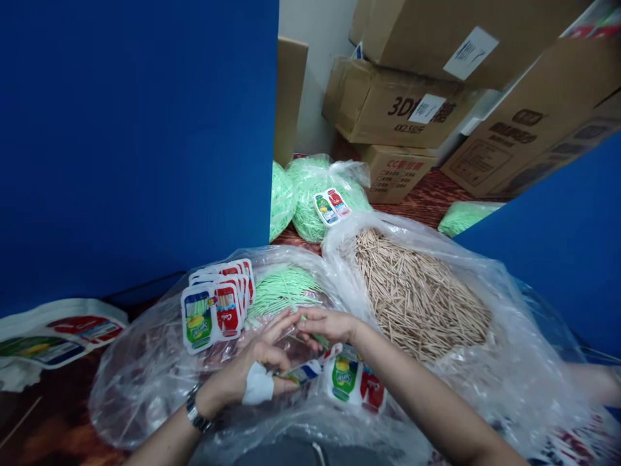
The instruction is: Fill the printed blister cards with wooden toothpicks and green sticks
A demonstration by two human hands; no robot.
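Note:
My left hand, with a white wrap near the thumb and a metal watch at the wrist, pinches a printed Sprite-and-Cola packet, tilted edge-on. Against its fingertips, my right hand curls its fingers around a few thin green sticks, partly hidden. Just below lies another packet on the clear plastic bag. Beyond my left hand, a fanned stack of packets rests beside a pile of green sticks in the open plastic.
At the right, an open clear bag holds many brown sticks. A tied bag of green sticks carries one packet on top. Blue panels flank both sides. Cardboard boxes are stacked behind. Another person's arm shows at the right edge.

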